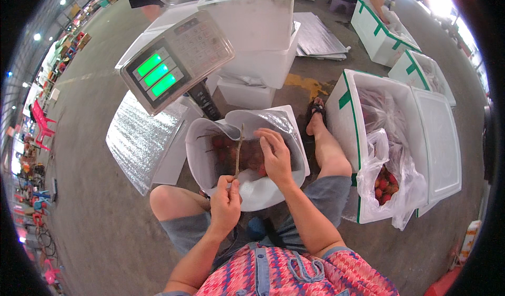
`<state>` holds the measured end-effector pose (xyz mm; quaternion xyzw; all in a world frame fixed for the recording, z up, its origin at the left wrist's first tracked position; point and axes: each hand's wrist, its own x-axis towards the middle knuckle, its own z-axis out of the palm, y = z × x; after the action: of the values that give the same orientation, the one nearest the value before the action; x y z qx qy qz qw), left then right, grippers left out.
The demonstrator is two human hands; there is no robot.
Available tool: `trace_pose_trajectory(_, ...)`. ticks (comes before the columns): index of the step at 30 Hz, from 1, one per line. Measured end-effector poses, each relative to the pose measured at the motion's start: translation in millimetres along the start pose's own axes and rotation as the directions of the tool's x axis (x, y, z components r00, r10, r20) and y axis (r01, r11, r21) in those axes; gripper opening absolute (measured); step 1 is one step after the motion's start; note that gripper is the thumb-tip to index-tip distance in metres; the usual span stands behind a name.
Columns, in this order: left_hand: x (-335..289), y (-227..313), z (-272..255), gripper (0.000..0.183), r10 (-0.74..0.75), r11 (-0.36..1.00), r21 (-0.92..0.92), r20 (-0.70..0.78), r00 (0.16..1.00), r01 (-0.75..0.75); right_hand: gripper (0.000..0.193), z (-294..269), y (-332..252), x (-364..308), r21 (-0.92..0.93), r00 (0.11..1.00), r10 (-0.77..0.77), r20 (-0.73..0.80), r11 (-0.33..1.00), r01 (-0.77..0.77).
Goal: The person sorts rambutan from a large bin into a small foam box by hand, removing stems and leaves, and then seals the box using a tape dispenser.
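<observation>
My left hand (226, 204) is closed round the lower end of a thin brown twig (239, 151). The twig points up and away over a white tub (260, 195) between my knees. Inside the tub lie reddish round fruits (250, 156), partly in shade, with some thin stems at the left. Over the tub's right side is my right hand (277, 156), its fingers bent a little and apart, with nothing seen in them. Its fingertips are close to the twig but apart from it. The tub rests on a scale, whose display head (176, 59) stands beyond on a post.
At my right, an open white foam box (344, 148) holds clear bags, one showing red fruits (386, 185). Its lid (436, 143) leans alongside. Stacked foam boxes (252, 22) stand ahead; silver foil sheets (142, 133) lie left. Two other people work farther off.
</observation>
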<state>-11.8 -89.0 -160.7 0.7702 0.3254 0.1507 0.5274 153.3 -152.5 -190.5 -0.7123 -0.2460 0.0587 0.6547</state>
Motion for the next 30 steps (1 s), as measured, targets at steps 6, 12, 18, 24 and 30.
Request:
trace_pose_trajectory(6,-1,-8,-12,0.014,0.035,0.999,-0.03,0.148,0.988,-0.031,0.024,-13,-32,-21,0.308,0.892,0.125,0.434,0.91,-0.277)
trace_pose_trajectory(12,-22,33,15,0.03,0.118,0.993,-0.063,0.506,0.855,-0.1,0.017,-93,-55,-50,0.56,0.937,0.143,0.319,0.769,-0.308)
trace_pose_trajectory(18,6,60,-15,0.023,0.44,0.887,-0.045,0.383,0.812,-0.46,0.015,-294,-80,-95,-0.127,0.951,0.248,-0.184,0.953,-0.274)
trace_pose_trajectory(24,-7,190,-68,0.009,0.848,0.436,-0.456,-0.08,0.524,-0.776,0.025,-412,-125,-205,-0.865,0.93,-0.043,-0.365,-0.353,-0.356)
trace_pose_trajectory(30,3,234,-88,0.006,0.941,0.194,-0.59,-0.113,0.318,-0.784,0.021,-354,-115,-137,-0.74,0.856,0.048,-0.514,0.48,-0.472)
